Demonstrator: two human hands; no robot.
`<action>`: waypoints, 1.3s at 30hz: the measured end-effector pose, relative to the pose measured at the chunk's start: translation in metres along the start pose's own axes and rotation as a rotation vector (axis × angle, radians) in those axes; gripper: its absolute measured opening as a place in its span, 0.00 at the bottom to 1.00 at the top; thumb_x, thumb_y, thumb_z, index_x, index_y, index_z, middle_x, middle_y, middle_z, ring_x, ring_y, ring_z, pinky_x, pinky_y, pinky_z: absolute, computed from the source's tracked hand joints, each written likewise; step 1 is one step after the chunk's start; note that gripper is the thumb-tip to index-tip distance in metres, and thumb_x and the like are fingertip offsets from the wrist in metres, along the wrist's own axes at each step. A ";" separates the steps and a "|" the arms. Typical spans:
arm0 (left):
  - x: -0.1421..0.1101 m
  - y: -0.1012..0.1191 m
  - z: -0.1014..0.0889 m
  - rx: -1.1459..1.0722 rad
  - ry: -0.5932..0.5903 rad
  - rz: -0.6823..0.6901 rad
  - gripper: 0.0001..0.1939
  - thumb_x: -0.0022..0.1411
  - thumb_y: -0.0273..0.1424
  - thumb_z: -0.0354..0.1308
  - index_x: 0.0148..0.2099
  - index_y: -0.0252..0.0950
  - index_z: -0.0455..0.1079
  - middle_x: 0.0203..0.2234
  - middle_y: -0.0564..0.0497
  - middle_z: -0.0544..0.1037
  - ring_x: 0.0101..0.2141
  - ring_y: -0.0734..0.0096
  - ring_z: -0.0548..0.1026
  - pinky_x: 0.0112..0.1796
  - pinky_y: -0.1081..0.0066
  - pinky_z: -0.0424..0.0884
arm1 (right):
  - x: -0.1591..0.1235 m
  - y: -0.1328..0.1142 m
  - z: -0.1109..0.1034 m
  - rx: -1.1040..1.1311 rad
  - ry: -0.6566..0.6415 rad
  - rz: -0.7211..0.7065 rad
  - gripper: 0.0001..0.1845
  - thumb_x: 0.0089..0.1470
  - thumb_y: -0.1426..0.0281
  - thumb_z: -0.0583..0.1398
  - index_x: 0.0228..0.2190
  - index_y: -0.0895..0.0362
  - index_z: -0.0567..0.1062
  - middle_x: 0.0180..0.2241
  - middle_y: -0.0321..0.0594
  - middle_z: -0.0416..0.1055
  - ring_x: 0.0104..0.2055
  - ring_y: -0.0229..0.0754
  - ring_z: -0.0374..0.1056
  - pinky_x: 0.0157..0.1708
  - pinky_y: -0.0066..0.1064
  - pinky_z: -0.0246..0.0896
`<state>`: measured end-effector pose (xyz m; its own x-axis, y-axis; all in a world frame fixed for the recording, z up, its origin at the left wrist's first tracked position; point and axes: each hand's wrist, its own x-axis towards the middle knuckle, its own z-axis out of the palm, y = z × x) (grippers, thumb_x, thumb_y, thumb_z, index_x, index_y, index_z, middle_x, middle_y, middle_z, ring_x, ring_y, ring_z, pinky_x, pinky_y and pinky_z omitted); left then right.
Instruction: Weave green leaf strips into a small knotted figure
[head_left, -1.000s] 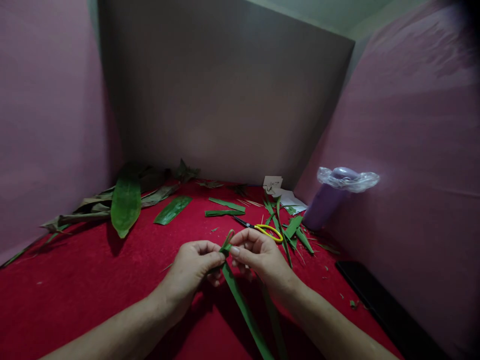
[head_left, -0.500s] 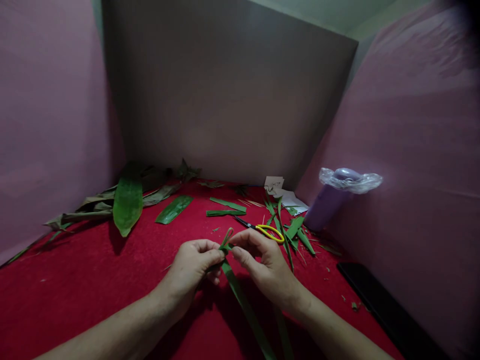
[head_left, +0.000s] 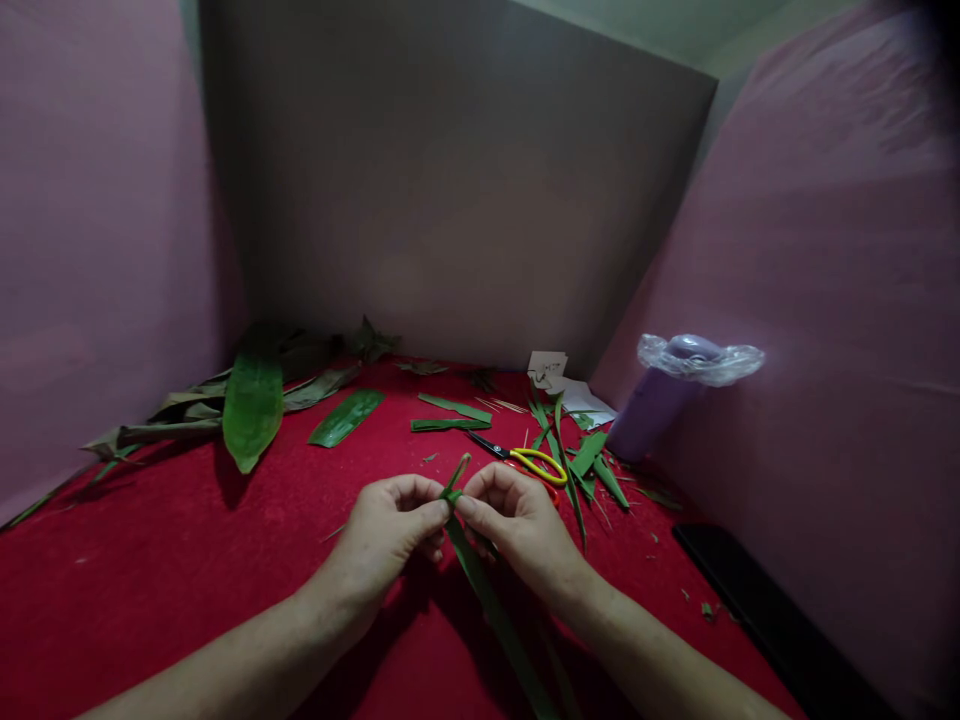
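We hold a green leaf strip (head_left: 487, 595) in front of us, between our two hands, above a red cloth (head_left: 187, 590). Our left hand (head_left: 397, 520) pinches it between thumb and fingers just below a small folded knot, with a narrow loop standing up above. Our right hand (head_left: 517, 525) has its thumb and fingers pressed together on the knot's other side, pinching the strip there; its remaining fingers curl underneath, partly hidden. The long end of the strip hangs down toward us, between our forearms.

Just beyond our right hand lie scissors (head_left: 538, 468) with yellow and red handles, their tips near two short leaf pieces (head_left: 450, 425). Right of the scissors is a loose heap of leaf cuttings (head_left: 589, 458), with white paper (head_left: 589, 403) behind it. A purple bottle (head_left: 649, 415) topped with clear plastic stands by the right wall. Farther left, a cut leaf section (head_left: 346, 418) lies near a broad green leaf (head_left: 253, 405).
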<state>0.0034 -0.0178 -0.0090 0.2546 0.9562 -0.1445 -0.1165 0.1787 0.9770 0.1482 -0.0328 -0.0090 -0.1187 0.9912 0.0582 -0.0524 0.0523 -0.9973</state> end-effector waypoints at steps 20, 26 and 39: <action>-0.004 -0.001 0.001 -0.012 -0.086 0.026 0.05 0.49 0.28 0.59 0.29 0.32 0.68 0.18 0.55 0.70 0.18 0.79 0.67 0.22 0.77 0.63 | -0.002 -0.005 0.003 0.036 0.030 0.104 0.16 0.41 0.62 0.64 0.22 0.57 0.64 0.16 0.30 0.67 0.16 0.31 0.60 0.17 0.23 0.51; -0.002 -0.002 -0.001 -0.045 -0.114 0.037 0.04 0.49 0.28 0.60 0.29 0.32 0.69 0.19 0.54 0.71 0.19 0.78 0.67 0.22 0.76 0.64 | -0.002 -0.006 0.002 0.032 0.023 0.123 0.16 0.41 0.62 0.64 0.22 0.58 0.64 0.15 0.30 0.67 0.15 0.32 0.60 0.16 0.22 0.50; -0.007 0.006 0.003 -0.083 -0.093 -0.005 0.06 0.44 0.28 0.63 0.27 0.31 0.70 0.17 0.52 0.73 0.17 0.78 0.68 0.20 0.77 0.64 | -0.001 -0.006 -0.002 0.131 -0.027 0.184 0.14 0.41 0.65 0.64 0.22 0.58 0.66 0.16 0.31 0.67 0.16 0.30 0.59 0.17 0.21 0.50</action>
<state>0.0036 -0.0239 -0.0017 0.3430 0.9303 -0.1300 -0.1934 0.2054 0.9594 0.1511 -0.0339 -0.0037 -0.1648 0.9789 -0.1209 -0.1551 -0.1468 -0.9769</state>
